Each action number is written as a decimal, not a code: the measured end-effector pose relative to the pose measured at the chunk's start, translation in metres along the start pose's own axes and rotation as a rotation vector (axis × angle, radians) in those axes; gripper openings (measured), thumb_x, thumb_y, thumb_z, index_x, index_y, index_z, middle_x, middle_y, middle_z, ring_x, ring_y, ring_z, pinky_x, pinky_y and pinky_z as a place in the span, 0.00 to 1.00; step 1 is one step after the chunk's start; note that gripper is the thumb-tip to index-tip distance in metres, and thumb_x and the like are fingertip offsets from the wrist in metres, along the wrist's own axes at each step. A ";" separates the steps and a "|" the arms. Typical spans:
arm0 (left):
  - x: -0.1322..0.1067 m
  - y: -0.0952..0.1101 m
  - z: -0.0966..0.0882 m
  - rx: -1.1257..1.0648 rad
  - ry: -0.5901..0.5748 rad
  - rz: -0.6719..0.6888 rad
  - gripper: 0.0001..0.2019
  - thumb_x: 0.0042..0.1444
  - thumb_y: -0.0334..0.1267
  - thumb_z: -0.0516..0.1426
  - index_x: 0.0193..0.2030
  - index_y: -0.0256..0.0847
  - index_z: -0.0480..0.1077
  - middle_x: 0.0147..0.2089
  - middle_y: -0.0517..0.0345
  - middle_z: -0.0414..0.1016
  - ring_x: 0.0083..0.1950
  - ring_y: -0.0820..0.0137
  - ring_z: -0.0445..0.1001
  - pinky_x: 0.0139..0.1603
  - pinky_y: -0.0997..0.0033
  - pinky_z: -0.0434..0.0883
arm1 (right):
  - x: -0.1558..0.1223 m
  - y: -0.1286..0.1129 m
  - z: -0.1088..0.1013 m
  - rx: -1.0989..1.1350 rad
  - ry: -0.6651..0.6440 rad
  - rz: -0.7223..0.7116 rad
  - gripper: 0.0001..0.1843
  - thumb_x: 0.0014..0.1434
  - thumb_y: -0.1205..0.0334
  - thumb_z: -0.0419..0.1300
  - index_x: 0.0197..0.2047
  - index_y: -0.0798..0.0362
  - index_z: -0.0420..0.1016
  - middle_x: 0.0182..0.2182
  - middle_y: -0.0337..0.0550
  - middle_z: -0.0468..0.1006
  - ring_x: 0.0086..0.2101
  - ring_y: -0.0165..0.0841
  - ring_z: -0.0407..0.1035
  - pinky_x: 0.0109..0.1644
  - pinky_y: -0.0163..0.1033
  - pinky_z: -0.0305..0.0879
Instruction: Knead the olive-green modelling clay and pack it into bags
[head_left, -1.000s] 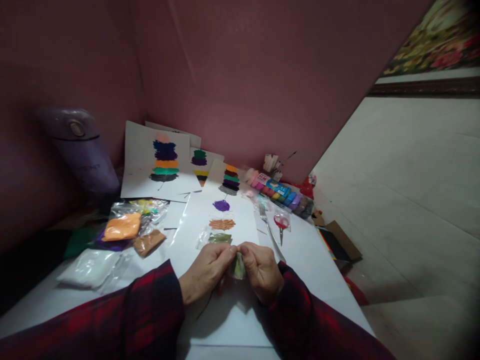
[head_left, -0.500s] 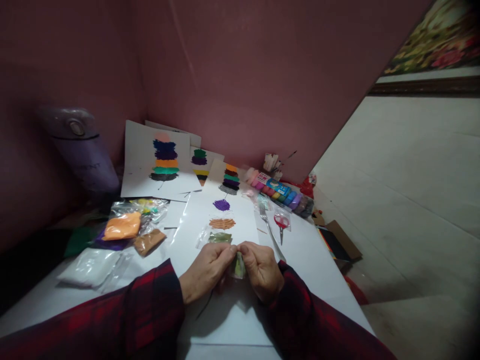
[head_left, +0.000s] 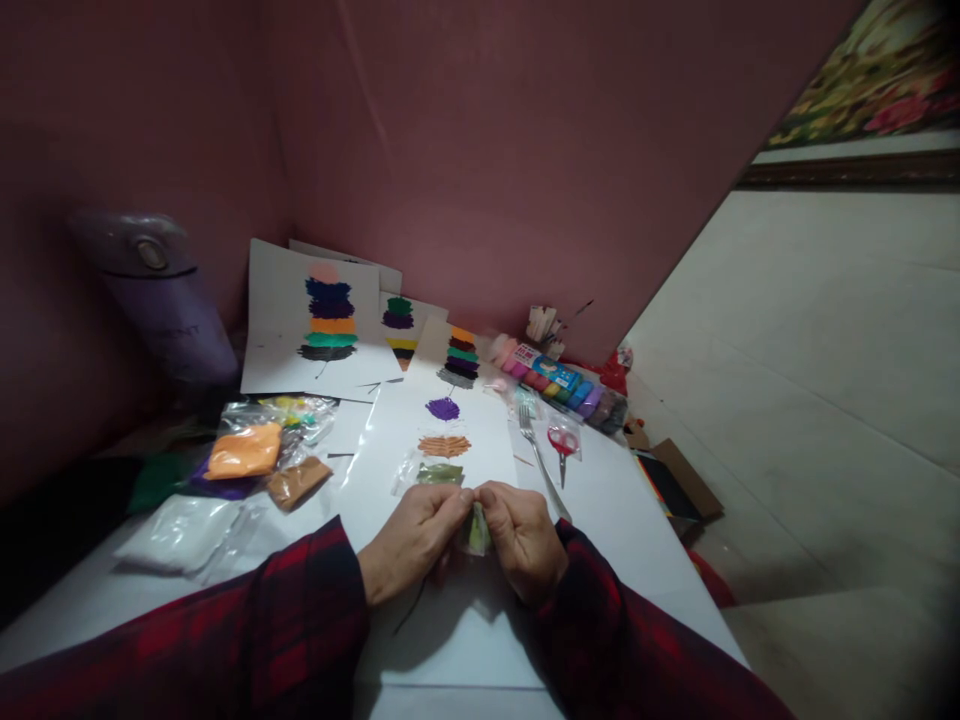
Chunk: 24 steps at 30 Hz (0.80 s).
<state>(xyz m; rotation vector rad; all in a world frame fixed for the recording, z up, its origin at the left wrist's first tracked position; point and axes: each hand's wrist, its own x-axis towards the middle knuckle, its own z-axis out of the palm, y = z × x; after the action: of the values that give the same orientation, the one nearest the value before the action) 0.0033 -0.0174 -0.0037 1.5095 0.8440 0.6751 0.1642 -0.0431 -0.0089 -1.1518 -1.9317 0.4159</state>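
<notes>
Head view, and it's all happening at the near edge of the table. On the working sheet, lying in the middle of the table, a purple patch is pressed down and an orange ribbed patch sits just below it. Below those lies a dull green bit in clear wrap, and I can't tell whether it is fixed to the sheet.

Compare the finished sheets propped along the far edge, each stacked with several coloured bands. By that measure, this one looks early on, with most of its bands missing.

Now the grip. The left hand and right hand meet fingertip to fingertip just above the sheet's near end. Both pinch tightly on the top of a small green packet, which hangs down between them. Thumbs and forefingers are closed right onto it with no gap showing, and the other fingers are curled in.

Around them:
- A fork and red scissors lie just right of the sheet.
- A row of coloured clay sits toward the far right corner.
- Bags of orange, brown and white material sit along the left side.
</notes>
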 end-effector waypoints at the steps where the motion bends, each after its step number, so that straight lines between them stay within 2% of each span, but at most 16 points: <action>1: 0.000 0.000 0.000 -0.002 0.001 0.002 0.25 0.62 0.57 0.48 0.21 0.41 0.61 0.14 0.61 0.63 0.16 0.73 0.63 0.18 0.75 0.57 | 0.000 0.000 0.000 0.001 -0.002 -0.001 0.24 0.72 0.56 0.42 0.25 0.52 0.63 0.21 0.39 0.65 0.23 0.29 0.62 0.28 0.35 0.59; 8: 0.001 0.002 -0.001 0.037 0.012 0.008 0.24 0.62 0.56 0.48 0.22 0.40 0.61 0.15 0.60 0.64 0.18 0.73 0.63 0.20 0.74 0.59 | 0.000 -0.001 0.000 -0.017 -0.015 0.002 0.24 0.72 0.56 0.42 0.25 0.52 0.62 0.21 0.38 0.65 0.23 0.29 0.62 0.28 0.34 0.58; 24: 0.001 0.001 -0.001 0.047 0.003 0.006 0.24 0.61 0.57 0.47 0.22 0.41 0.60 0.16 0.61 0.63 0.17 0.73 0.63 0.19 0.74 0.58 | -0.001 -0.002 -0.001 -0.020 -0.021 0.021 0.25 0.72 0.54 0.41 0.26 0.52 0.64 0.22 0.39 0.67 0.24 0.29 0.64 0.29 0.35 0.59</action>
<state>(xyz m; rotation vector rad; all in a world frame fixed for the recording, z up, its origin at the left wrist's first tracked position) 0.0030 -0.0157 -0.0029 1.5542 0.8629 0.6660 0.1637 -0.0454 -0.0075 -1.1859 -1.9468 0.4225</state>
